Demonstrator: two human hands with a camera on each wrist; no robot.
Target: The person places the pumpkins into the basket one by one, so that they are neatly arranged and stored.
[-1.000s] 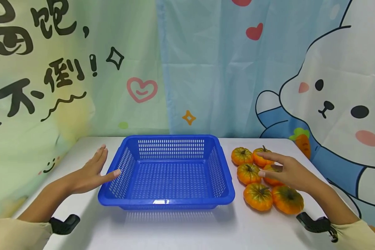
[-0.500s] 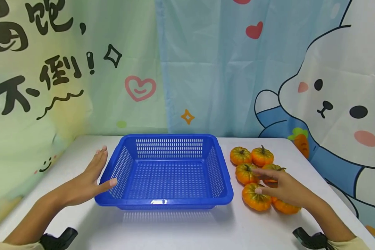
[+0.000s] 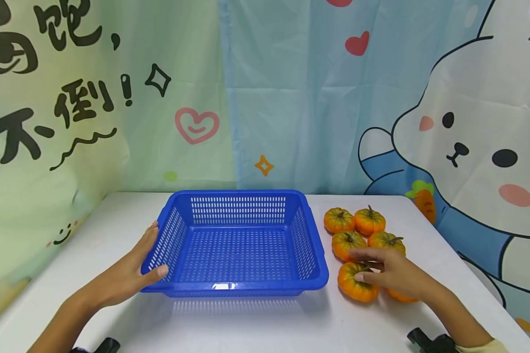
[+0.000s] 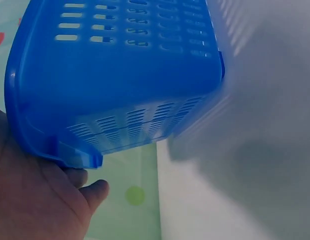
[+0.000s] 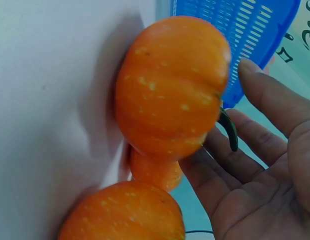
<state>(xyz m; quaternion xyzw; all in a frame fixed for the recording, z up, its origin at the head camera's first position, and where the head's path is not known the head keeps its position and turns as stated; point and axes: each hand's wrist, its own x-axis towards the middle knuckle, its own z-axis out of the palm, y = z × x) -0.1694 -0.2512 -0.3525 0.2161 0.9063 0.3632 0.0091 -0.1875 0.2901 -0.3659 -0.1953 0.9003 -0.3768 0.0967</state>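
Note:
A blue plastic basket (image 3: 236, 285) stands on the white table. My left hand (image 3: 125, 272) rests at its left side, thumb over the near left rim and fingers along the outer wall. In the left wrist view, the palm (image 4: 37, 197) lies against the rim, with fingertips showing below it. My right hand (image 3: 393, 269) is over the nearest left small orange pumpkin (image 3: 355, 284). Its fingers reach behind the stem, and the thumb is beside the top. In the right wrist view, a gap shows between the thumb (image 5: 267, 92) and this pumpkin (image 5: 170, 87).
Several more orange pumpkins (image 3: 368, 221) sit grouped right of the basket; one at the front (image 3: 399, 295) is mostly hidden under the right hand. A printed cloth (image 3: 291, 122) hangs behind the white table (image 3: 247, 328).
My left hand has come in against the basket's left side. My right hand has moved down and toward me, from above the back pumpkins to the nearest left one, which has shifted slightly left.

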